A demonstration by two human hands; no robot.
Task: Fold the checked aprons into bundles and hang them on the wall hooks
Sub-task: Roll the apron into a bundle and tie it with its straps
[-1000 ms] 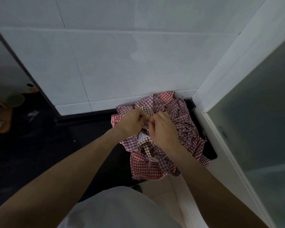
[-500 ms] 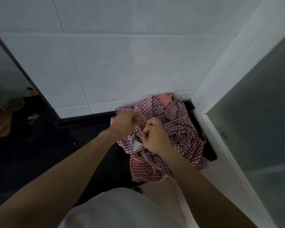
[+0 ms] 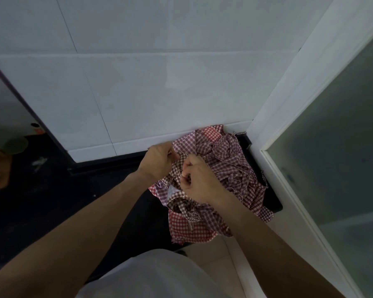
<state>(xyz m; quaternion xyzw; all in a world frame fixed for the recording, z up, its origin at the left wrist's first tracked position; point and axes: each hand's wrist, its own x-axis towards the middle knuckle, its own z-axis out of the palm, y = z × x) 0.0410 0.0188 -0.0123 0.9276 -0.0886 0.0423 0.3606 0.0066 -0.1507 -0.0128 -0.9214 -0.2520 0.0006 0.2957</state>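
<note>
A heap of red-and-white checked aprons (image 3: 228, 164) lies crumpled on the dark counter (image 3: 52, 201), pushed into the corner against the white tiled wall. Loose apron straps trail over the heap and hang off the counter's front edge. My left hand (image 3: 157, 161) grips a fold of checked cloth at the heap's left side. My right hand (image 3: 199, 181) is curled just right of it, pinching cloth or a strap near the heap's middle. No wall hooks are in view.
A white door frame (image 3: 289, 117) and a frosted glass panel (image 3: 342, 168) close off the right side. A dark vertical edge (image 3: 26, 108) bounds the wall on the left, with dim objects beyond it. Pale floor tiles (image 3: 213, 254) show below the counter.
Both hands have shifted slightly left and toward me while working the same piece of cloth. The right hand's fingers have curled tighter. The heap is otherwise in place.
</note>
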